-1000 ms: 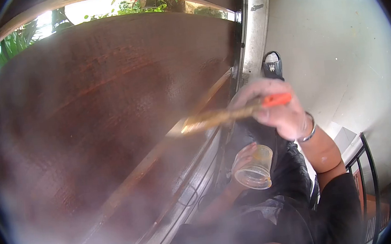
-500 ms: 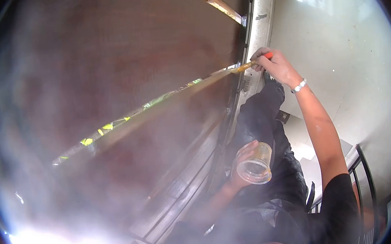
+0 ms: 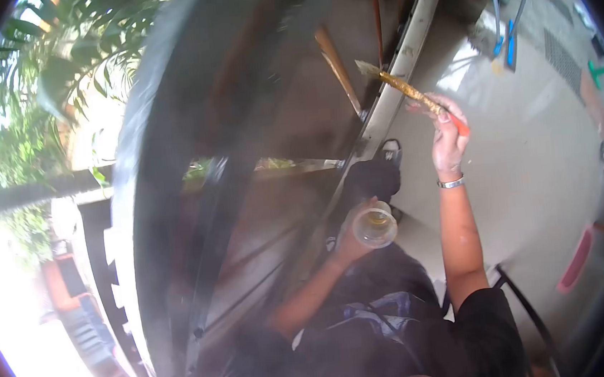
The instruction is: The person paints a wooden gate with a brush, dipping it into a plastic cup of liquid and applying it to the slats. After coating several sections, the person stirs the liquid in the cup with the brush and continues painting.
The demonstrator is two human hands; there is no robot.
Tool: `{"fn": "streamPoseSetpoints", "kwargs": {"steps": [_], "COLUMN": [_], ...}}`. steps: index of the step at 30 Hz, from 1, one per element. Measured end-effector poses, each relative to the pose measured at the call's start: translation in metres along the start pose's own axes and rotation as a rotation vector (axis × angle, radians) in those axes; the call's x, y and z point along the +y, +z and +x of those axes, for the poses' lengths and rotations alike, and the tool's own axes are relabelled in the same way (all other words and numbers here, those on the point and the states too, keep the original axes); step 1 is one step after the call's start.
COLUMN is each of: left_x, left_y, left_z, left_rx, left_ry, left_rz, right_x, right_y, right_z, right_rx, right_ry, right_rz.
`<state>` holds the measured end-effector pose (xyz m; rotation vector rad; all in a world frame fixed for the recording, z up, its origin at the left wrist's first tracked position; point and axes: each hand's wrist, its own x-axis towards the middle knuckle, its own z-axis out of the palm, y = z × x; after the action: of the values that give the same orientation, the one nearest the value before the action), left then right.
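My right hand (image 3: 448, 136) is closed around a paintbrush (image 3: 408, 91) by the orange end of its handle. The handle is coated in yellow-brown, and the pale bristles point up and left, overlapping the dark panel (image 3: 294, 96) in this view. In front of my body, my left hand (image 3: 352, 233) grips a clear plastic cup (image 3: 385, 237) with its open mouth facing up toward me. A little yellowish liquid or residue shows at the bottom of the cup. A wooden strip (image 3: 337, 70) crosses the panel left of the brush.
A pale metal sill (image 3: 405, 54) runs along the panel's right side. The light floor (image 3: 520, 133) holds a blue-handled tool (image 3: 510, 44) at the top and a pink object (image 3: 576, 261) at the right. Black chair tubing (image 3: 527, 298) stands beside my right arm. Plants (image 3: 82, 57) show at the left.
My view has swung, bringing plants in at the left. The brush has come off the strip's end by the frame and is now raised, bristles upward. The cup stays in my left hand.
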<state>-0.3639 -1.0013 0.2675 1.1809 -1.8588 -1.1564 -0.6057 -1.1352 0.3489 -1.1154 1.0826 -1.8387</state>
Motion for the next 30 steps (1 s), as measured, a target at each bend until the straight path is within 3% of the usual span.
{"fn": "streamPoseSetpoints", "kwargs": {"steps": [4,8,10,13,16,20,23,27,30], "left_x": [0.011,0.009,0.012,0.008,0.009,0.018,0.010,0.004,0.006], "left_y": [-0.005,-0.003,-0.006,-0.017,-0.021,-0.028,-0.027,-0.025,-0.029], "left_z": [-0.004,-0.009,-0.012,-0.014,-0.015,-0.017,-0.021,-0.022,-0.018], "left_rx": [0.016,0.025,0.009,-0.005,-0.001,-0.092,-0.073,-0.057,-0.074], "left_ry": [-0.058,0.044,0.023,0.018,0.018,0.039,0.116,0.081,0.066], "left_rz": [-0.106,0.077,0.028,-0.009,-0.059,-0.036,-0.064,-0.074,-0.020], "right_x": [-0.030,-0.054,-0.051,-0.007,0.031,0.026,-0.049,-0.128,-0.112], "right_y": [0.009,0.020,0.025,0.028,0.027,0.033,0.055,0.082,0.078], "right_z": [0.008,0.027,0.029,0.029,0.024,0.027,0.039,0.049,0.051], "right_rx": [-0.062,-0.045,-0.106,-0.160,-0.343,-0.355,-0.203,-0.059,-0.065], "right_ry": [-0.112,-0.246,-0.239,-0.069,-0.023,-0.175,-0.359,-0.657,-0.555], "right_rz": [-0.159,-0.293,-0.414,-0.702,-1.034,-1.017,-0.850,-0.605,-0.611]}}
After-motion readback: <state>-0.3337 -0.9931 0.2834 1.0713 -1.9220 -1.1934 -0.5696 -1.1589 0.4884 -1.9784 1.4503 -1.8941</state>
